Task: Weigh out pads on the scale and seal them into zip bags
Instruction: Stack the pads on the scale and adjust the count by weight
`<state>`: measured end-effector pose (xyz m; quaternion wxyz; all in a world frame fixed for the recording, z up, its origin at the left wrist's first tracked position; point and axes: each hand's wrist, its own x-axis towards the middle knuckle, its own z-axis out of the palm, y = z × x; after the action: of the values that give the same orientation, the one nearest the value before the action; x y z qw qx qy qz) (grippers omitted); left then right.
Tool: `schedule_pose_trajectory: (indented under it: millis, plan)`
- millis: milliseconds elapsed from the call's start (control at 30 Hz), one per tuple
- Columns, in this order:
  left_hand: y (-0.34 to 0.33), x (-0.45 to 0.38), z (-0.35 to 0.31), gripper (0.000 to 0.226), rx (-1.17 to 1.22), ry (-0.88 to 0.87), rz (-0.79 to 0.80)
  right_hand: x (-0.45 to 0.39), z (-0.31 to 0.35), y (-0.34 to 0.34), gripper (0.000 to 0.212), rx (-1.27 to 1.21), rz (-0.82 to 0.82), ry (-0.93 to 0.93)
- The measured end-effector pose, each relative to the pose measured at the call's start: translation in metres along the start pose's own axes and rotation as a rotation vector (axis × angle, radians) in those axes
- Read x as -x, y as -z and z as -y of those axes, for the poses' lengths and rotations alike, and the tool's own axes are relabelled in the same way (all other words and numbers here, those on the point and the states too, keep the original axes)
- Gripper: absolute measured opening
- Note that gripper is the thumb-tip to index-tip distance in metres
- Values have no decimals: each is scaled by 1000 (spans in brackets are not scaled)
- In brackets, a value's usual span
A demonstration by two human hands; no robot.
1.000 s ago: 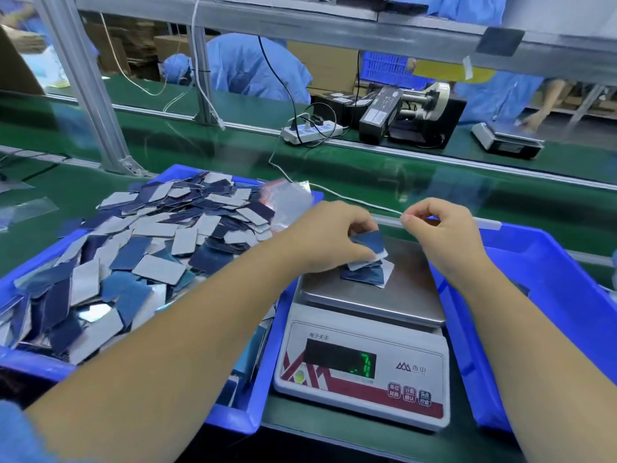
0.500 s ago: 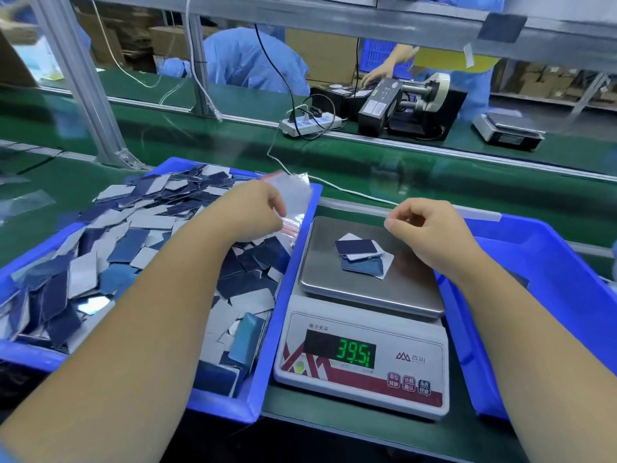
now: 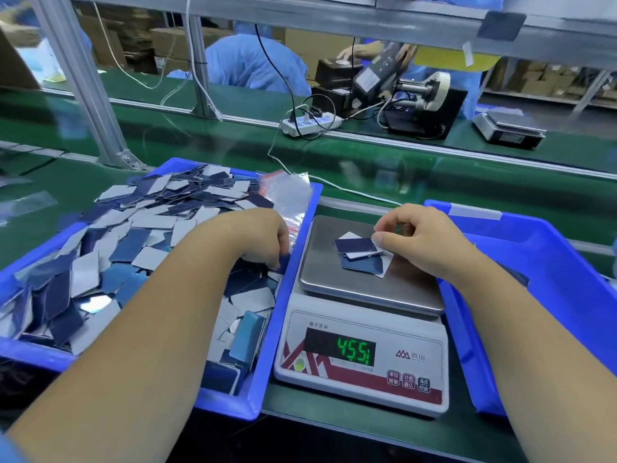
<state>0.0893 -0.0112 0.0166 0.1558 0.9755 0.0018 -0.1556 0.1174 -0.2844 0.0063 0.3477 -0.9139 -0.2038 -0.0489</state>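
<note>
Head view: a scale [image 3: 362,349] stands on a green bench between two blue bins. On its steel pan [image 3: 350,285] lies a small stack of pads [image 3: 362,253], dark blue and white; the green display [image 3: 354,350] is lit. The left bin [image 3: 267,355] is heaped with loose pads [image 3: 133,242], with clear zip bags [image 3: 288,198] lying at its far right corner. The left hand [image 3: 253,238] is down in that bin at the wall next to the scale, fingers curled onto a blue pad [image 3: 283,264]. The right hand [image 3: 424,242] hovers over the pan's right side, fingers curled, thumb and forefinger pinching a white pad edge at the stack. The right bin [image 3: 547,295] sits just beside the scale.
</note>
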Motion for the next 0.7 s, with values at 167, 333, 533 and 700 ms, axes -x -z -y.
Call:
schedule_pose_trajectory:
  millis: [167, 333, 533, 700]
  plan:
    - [4, -1, 1, 23, 55, 8, -120, 0, 0, -1, 8, 0, -2, 16]
    - [10, 2, -9, 18, 656, -131, -450, -2, -2, 0, 11, -50, -69, 9]
    - [-12, 9, -56, 19, 721, -477, -153, -6, -4, 1, 13, -54, -83, -49]
    - [-18, 2, -66, 16, 338, -514, -306, -4, -1, 3, 12, -4, -31, -55]
